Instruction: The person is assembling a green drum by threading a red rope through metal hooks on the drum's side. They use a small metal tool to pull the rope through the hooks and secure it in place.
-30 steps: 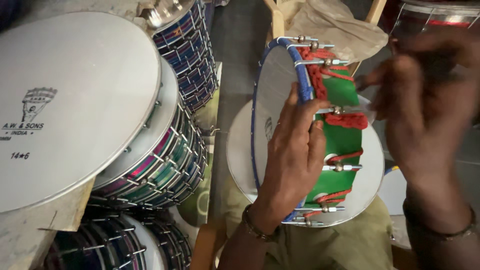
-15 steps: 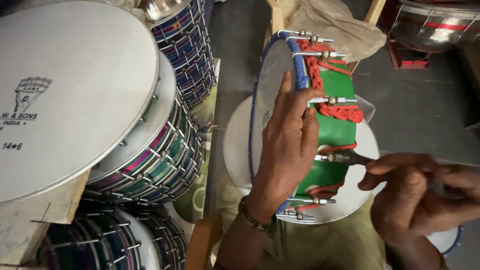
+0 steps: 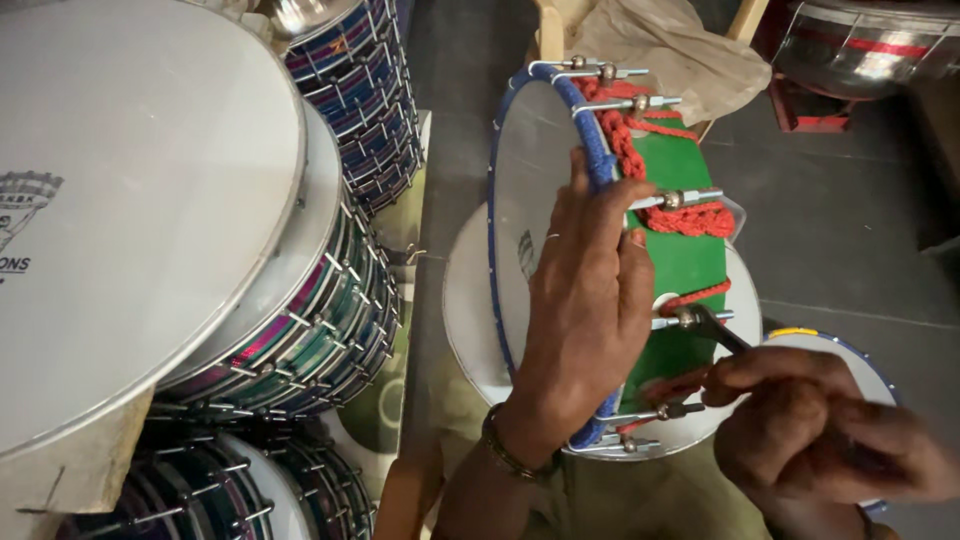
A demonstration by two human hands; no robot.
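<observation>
At frame left, stacked drums (image 3: pixel 300 300) with white heads and striped purple-teal shells, tilted, filling the view from top to bottom. Behind, at top centre, crumpled beige cloth (image 3: pixel 660 45) over a wooden frame; at top right, shiny metal drum (image 3: pixel 865 45) on grey floor (image 3: pixel 850 220).

At centre, green-shelled drum (image 3: pixel 685 260) stood on edge, translucent head facing left, blue-wrapped rim (image 3: pixel 590 130) uppermost, red braided cord (image 3: pixel 640 160) looped along the shell, metal tension rods (image 3: pixel 680 198) spaced around it. Beneath it, another white drumhead (image 3: pixel 465 310) lying flat.

Left hand (image 3: pixel 585 310) spread over the rim and head of the green drum, fingers extended and slightly apart, fingertips (image 3: pixel 580 175) reaching the blue rim, thumb side pressed on the shell near a rod; steadying grip, not a closed fist. Beaded bracelet (image 3: pixel 505 450) at the wrist.

Right hand (image 3: pixel 810 430) low at frame right, fingers curled closed around the handle of a dark tuning key (image 3: pixel 720 328), its tip set on a tension rod just right of the left palm.
</observation>
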